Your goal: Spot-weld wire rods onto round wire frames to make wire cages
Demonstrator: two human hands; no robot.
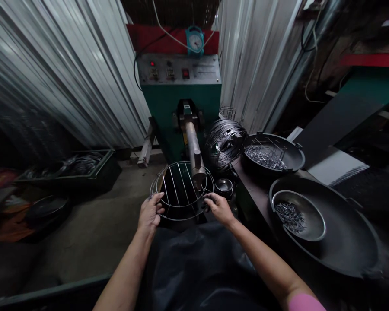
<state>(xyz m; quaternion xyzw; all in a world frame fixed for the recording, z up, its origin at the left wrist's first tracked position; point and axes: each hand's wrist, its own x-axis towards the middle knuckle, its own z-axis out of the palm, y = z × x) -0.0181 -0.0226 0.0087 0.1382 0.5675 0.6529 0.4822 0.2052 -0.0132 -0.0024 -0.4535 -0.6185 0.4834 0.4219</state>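
A round wire rack [176,190], with rings and several parallel crossbars, is held roughly level in front of me. My left hand [151,211] pinches its left rim between thumb and fingers. At the right rim, my right hand [218,207] has its fingertips closed together by the wire; whether a small piece is also in them I cannot make out. The spot welder's cylindrical metal arm [194,149] reaches down over the rack, and its tip [199,183] is close to the right side of the rings, near my right fingers.
The green machine [162,101] carries a control panel [201,69] and a blue clock [195,41]. To the right are a wire coil [225,142], a pan with wire pieces [291,151], and a metal bowl of short pieces [317,216] inside a larger pan [350,233]. A bin [108,172] stands left.
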